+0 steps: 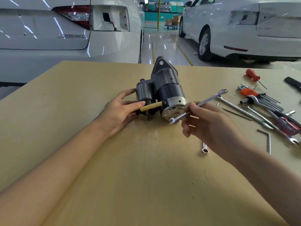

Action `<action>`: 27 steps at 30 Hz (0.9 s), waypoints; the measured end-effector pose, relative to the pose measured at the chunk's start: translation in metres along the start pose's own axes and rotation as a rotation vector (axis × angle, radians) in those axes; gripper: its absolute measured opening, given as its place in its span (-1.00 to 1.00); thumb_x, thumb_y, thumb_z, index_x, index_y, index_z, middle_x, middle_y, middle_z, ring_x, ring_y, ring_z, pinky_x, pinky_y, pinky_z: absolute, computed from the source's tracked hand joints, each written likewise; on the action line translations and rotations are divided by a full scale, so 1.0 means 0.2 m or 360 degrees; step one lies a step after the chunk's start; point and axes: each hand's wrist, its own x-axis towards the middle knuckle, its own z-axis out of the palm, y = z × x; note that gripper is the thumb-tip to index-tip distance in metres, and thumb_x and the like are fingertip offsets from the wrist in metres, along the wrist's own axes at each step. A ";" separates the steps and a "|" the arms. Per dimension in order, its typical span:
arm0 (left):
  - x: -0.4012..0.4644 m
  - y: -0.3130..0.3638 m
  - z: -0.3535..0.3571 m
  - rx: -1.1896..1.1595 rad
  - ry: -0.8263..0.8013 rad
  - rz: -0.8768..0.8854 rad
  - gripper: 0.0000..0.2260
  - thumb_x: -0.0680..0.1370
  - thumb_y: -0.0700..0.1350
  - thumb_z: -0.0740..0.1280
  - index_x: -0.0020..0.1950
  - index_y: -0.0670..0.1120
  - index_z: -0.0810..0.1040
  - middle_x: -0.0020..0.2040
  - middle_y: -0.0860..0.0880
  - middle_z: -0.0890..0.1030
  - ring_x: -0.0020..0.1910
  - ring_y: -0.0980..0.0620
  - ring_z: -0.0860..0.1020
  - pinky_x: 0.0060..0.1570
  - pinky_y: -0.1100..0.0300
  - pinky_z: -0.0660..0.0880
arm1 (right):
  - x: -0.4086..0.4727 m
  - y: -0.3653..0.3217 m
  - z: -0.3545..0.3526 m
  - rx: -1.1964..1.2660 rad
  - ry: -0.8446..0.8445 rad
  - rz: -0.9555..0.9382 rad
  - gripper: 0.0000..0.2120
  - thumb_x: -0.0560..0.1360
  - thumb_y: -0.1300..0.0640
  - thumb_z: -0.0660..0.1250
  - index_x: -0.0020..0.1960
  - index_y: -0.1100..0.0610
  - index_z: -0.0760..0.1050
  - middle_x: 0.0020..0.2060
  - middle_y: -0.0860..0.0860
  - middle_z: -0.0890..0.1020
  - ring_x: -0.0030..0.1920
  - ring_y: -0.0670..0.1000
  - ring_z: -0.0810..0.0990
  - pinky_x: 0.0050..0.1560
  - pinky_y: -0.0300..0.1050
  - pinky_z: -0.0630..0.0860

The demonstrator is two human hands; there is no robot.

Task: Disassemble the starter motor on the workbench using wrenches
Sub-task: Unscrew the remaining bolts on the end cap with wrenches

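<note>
Two hands: both at the starter motor point(161, 92), which lies on its side mid-workbench point(81, 160), silver end cap toward the person.
Left hand point(120, 111): fingers loosely extended against the solenoid side, steadying the body; thumb beside the tan-sleeved lead point(150, 106).
Right hand point(210, 126): pinching a combination wrench point(197, 106) mid-shank, open end at the cap's lower rim.
Step in hand: seating the wrench on an end-cap fastener; whether it is actually engaged is unclear, since the head is blurred.
Next move: square the wrench on the flats, brace harder with the left, then turn.
Spare tools point(263, 105): wrenches, hex keys and screwdrivers lie to the right, well apart.
</note>
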 end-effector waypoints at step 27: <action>0.02 -0.02 -0.02 -0.0010 0.0003 0.0020 -0.31 0.28 -0.19 0.47 0.41 -0.10 0.38 -0.06 -0.17 0.69 -0.12 -0.04 0.68 -0.20 0.19 0.58 | 0.06 0.08 -0.02 0.0424 0.0321 -0.0004 -0.86 0.58 0.27 0.22 0.00 0.36 0.48 -0.21 0.28 0.68 -0.14 0.21 0.70 -0.23 -0.11 0.62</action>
